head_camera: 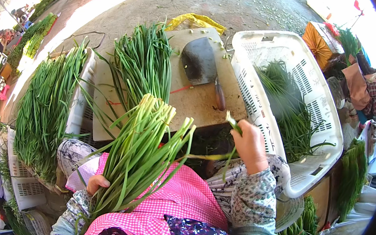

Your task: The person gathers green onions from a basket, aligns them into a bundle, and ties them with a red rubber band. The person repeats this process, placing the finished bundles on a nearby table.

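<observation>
My left hand [98, 183] grips a thick bunch of garlic chives [134, 149], its pale cut ends pointing away from me. Raised to the right of the bunch, my right hand [251, 145] pinches a short piece of chive stalk [233, 122]. A yellowed leaf [209, 156] stretches between the bunch and the area under that hand; whether I hold it cannot be told. Before me lies a board [202, 114] bearing a broad-bladed cleaver [200, 62], its wooden handle towards me. Another chive bunch [143, 61] rests on the board's left part.
On the right stands a white plastic crate [244, 68] with loose greens [288, 113] inside. Chives [46, 109] fill a crate on the left. A yellow bag [197, 20] lies beyond the board. More bundles [297, 232] lie at right. Another person [373, 88] sits at far right.
</observation>
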Demonstrator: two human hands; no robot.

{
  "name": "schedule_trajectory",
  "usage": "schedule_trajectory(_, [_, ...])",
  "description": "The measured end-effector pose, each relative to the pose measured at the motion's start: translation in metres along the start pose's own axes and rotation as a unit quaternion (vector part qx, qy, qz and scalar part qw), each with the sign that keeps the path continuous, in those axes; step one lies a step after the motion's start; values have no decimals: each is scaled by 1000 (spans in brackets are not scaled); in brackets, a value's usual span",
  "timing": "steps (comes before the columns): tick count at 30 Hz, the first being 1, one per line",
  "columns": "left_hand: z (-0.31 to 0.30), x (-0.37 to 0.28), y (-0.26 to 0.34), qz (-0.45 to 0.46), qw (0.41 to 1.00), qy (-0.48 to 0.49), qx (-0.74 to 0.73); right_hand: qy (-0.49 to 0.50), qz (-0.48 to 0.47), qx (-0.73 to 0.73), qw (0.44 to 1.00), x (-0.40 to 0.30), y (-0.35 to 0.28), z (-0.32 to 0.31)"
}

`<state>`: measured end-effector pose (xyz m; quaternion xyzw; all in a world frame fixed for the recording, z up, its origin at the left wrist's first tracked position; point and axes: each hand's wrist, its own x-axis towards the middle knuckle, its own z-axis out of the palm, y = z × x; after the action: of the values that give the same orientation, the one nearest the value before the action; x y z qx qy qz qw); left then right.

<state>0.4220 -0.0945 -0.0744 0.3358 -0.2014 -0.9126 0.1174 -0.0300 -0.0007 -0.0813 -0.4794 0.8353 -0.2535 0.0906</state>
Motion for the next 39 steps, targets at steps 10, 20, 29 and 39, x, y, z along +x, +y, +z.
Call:
schedule_trajectory(10, [-10, -10, 7, -25, 1000, -1, 13, -276, -103, -261, 919, -34, -29, 39])
schedule_trajectory(20, [4, -6, 3, 9, 1000, 8, 3, -80, -155, 54, 983, -40, -30, 28])
schedule_trajectory(29, [38, 0, -2, 47, 999, 20, -4, 70, -254, 143, 954, -13, -130, -26])
schedule_trajectory(39, [67, -4, 9, 10, 994, 10, 110, -107, -396, 285, 866, -18, -127, -11])
